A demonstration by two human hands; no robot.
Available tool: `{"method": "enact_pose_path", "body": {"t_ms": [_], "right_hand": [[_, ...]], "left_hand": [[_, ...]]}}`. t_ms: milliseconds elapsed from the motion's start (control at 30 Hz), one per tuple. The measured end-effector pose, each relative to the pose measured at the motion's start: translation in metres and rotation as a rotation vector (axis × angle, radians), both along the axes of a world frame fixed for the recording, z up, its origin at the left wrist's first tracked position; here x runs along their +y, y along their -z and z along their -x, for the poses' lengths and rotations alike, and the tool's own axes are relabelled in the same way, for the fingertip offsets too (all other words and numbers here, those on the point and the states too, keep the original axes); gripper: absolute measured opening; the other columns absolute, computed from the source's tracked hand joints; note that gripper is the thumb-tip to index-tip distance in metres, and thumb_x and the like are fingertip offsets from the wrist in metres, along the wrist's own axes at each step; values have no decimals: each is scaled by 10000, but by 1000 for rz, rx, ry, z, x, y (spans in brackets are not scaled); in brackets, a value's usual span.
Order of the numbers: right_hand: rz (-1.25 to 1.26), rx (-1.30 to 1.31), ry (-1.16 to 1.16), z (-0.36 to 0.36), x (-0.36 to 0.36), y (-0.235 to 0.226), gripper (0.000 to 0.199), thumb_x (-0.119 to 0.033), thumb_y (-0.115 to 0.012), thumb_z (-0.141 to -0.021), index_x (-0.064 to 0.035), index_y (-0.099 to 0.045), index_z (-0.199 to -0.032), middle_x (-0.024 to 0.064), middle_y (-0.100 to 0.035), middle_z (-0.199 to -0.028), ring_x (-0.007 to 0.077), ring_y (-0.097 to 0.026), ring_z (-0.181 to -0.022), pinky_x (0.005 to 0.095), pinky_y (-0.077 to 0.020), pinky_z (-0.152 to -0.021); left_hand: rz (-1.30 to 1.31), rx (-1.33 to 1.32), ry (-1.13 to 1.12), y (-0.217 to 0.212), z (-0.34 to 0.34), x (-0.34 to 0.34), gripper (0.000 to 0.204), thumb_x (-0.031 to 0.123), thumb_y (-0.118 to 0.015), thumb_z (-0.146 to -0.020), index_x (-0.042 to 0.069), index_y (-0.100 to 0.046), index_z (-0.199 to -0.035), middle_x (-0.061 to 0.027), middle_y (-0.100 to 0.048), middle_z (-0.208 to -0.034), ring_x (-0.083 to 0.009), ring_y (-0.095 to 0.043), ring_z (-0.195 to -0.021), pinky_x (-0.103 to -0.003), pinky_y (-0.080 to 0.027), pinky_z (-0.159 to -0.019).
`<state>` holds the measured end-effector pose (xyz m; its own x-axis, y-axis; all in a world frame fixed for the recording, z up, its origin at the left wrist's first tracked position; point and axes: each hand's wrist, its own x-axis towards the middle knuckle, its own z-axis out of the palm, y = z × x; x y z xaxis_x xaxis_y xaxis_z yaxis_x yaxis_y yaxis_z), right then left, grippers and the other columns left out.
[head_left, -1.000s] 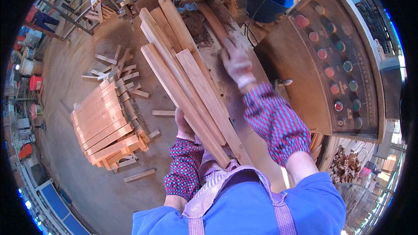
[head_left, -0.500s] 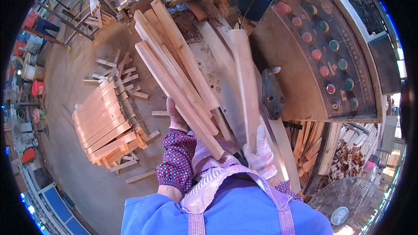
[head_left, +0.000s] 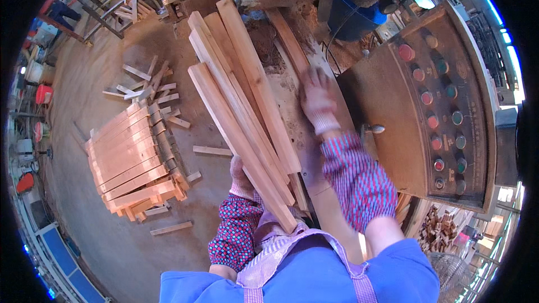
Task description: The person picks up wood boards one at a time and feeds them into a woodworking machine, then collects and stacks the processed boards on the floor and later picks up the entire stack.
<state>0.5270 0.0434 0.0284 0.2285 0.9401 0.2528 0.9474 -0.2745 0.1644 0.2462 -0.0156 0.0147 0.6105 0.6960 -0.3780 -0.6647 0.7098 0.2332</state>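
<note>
My left hand (head_left: pixel 240 175), in a pale glove, holds up a bundle of long wooden slats (head_left: pixel 241 106) from below; the slats rest against my chest and angle up and away to the left. My right hand (head_left: pixel 317 96), also gloved, reaches forward with fingers spread flat on the dusty machine table (head_left: pixel 292 112), beside a single slat (head_left: pixel 289 39) lying along it. Whether it grips anything I cannot tell; it looks empty. Both sleeves are a red and blue check.
A brown control panel (head_left: pixel 432 106) with coloured round buttons stands to the right. On the floor at left sits a stack of cut boards (head_left: pixel 132 157) with loose offcuts (head_left: pixel 149 81) around it. A blue bucket (head_left: pixel 351 14) is at the back.
My right hand was pulled back near my body holding a slat upright half a second ago; it has now gone forward onto the machine table. The bundle in my left hand stays put.
</note>
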Motion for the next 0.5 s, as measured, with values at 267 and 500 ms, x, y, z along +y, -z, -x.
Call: {"method": "enact_pose_path", "body": {"t_ms": [267, 500], "right_hand": [[-153, 999, -98, 92, -23, -48, 577, -320, -690, -872, 35, -575, -1312, 268, -611, -1272, 349, -594, -1203, 384, -456, -1033], [-159, 896, 84, 106, -157, -86, 481, -234, -668, -870, 33, -584, -1261, 236, -641, -1160, 374, -628, -1080, 404, -517, -915]], "left_hand": [[-93, 31, 35, 13, 12, 7, 919, 601, -730, -747, 30, -449, -1410, -161, -602, -1280, -323, -616, -1145, -483, -552, -940], [-167, 171, 27, 28, 14, 9, 894, 671, -642, -790, 74, -459, -1431, -143, -582, -1326, -330, -598, -1160, -478, -509, -991]]}}
